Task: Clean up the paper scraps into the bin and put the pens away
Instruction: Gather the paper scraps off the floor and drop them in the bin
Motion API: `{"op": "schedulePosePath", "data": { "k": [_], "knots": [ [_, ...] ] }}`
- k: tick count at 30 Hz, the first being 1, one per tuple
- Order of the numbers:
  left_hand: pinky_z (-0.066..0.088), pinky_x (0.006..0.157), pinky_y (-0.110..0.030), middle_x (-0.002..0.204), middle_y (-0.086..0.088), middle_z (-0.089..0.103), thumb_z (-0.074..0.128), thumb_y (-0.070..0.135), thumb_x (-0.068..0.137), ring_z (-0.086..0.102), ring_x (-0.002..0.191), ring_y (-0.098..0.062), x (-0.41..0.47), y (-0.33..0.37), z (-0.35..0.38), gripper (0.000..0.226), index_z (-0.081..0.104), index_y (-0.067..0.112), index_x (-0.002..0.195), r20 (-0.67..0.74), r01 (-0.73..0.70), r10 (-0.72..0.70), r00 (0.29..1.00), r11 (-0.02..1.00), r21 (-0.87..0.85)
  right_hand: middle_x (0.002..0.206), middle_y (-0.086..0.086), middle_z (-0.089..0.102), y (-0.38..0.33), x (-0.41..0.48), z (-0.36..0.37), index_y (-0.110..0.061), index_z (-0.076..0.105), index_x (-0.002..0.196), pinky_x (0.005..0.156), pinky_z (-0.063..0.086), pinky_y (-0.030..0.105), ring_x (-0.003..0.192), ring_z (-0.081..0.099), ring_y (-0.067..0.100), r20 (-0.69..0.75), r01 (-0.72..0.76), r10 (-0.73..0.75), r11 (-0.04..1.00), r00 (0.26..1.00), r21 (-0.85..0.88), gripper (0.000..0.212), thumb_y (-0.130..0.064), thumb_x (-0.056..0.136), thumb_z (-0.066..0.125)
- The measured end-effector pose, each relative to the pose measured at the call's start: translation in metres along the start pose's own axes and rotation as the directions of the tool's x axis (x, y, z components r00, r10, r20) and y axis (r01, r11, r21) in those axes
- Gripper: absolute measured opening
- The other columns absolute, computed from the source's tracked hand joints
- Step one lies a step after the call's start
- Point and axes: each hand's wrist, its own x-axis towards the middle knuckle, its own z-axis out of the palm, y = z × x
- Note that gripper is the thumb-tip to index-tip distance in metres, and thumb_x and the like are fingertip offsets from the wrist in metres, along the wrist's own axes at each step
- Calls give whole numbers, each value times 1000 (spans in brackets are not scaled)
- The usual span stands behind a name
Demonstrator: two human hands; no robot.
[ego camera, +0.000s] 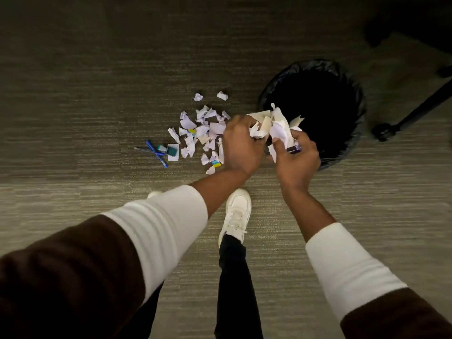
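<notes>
Nearest, my sleeves: white cuffs under brown, both forearms reaching forward and down. Between them my white shoe on grey carpet, dark trouser leg above it.

My left hand grips a wad of paper, fingers curled in and pressed against the bundle of scraps. My right hand clutches the same bundle from the other side, thumb and fingers closed on crumpled white sheets; a small dark object shows at the fingertips, too small to tell what. The bundle sits between the two hands, just at the near-left rim of the bin, partly over its opening.

Bin: round, lined with a black bag, interior dark, contents not visible.

Left of my hands, loose scraps lie scattered on the carpet, white and pale lilac, a few with yellow and blue marks. Two small crumpled bits sit apart, beyond the main scatter.

Further left, the pens: blue ones, crossed over each other, just beside a white card and small teal items.

Far right, a dark chair leg with castor beside the bin
</notes>
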Motion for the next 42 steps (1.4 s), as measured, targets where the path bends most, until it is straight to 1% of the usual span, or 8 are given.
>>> {"op": "schedulePosePath", "data": {
  "k": [7,12,19,24,29,35,39,42],
  "knots": [
    [55,93,-32,118,-9,76,79,17,87,71,110,-26,16,42,44,38,72,13,124,189,24,-13,982,998,-58,102,0,74,11,48,-17,-21,72,114,80,60,36,91,71,19,-27,-190,191,981,981,33,45,-41,73,73],
    [53,102,-33,133,-13,71,73,10,87,67,123,-30,20,47,55,51,68,13,137,262,-40,58,963,997,-71,125,7,68,23,71,-27,-32,66,132,91,61,45,109,70,27,90,-221,223,975,971,-30,60,-32,73,69],
    [58,88,-39,112,-3,74,68,15,88,70,103,-25,24,-14,44,25,70,20,112,145,38,-44,988,998,41,104,6,73,33,47,-6,-19,73,101,77,63,47,78,73,18,190,129,-108,987,976,-97,21,-16,83,63],
    [59,86,-39,108,-5,76,65,16,89,71,101,-29,38,-103,1,18,71,18,106,36,133,-146,989,963,236,96,0,73,38,-8,57,-16,72,96,73,59,40,72,66,11,448,374,-311,926,838,-57,13,-11,85,69],
    [53,97,-47,127,-17,63,66,26,93,59,122,-36,69,-208,-22,37,61,7,124,119,124,-196,973,887,444,135,14,57,77,-18,143,-18,53,135,93,56,43,119,62,35,713,494,-139,809,687,-318,65,-44,82,80],
    [37,115,-50,156,-22,39,73,36,91,35,147,-41,112,-305,-1,74,39,4,149,225,68,-285,932,746,662,164,25,19,131,21,248,-20,13,161,108,46,59,153,24,44,736,584,33,586,676,-562,114,-67,78,75],
    [29,123,-59,174,-20,-5,92,47,73,3,160,-48,145,-343,22,135,-1,15,166,289,15,-239,927,795,607,169,28,-7,141,53,297,-32,-5,163,103,48,65,156,5,54,714,679,-176,523,677,-515,130,-70,72,78],
    [31,122,-66,173,-20,-19,98,43,65,1,158,-54,159,-353,40,147,-6,25,167,350,-82,-161,923,804,589,168,31,-10,133,69,321,-35,-6,164,106,44,69,155,-2,56,698,713,-263,501,666,-491,136,-71,66,83]
  ]
}}
